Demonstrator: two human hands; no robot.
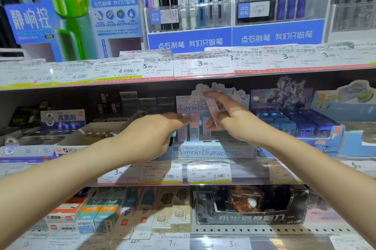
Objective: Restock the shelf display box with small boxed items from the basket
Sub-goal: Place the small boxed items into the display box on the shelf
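A pale blue Sanrio display box [213,151] stands on the middle shelf, with a few small pastel boxes [194,129] upright inside it. My right hand [234,119] pinches a slim pink and lilac small box [213,111], tilted, above the display box's right part. My left hand [150,135] reaches to the display box's left side, fingertips touching an upright pink box, and a small teal item shows under its palm. The basket is out of view.
A blue display box of sharpeners [295,125] stands right of the Sanrio box, and white eraser boxes [63,119] left of it. Price labels [207,171] line the shelf edge. Pencil boxes [114,213] and a black display box [250,205] fill the lower shelf. Pens hang above.
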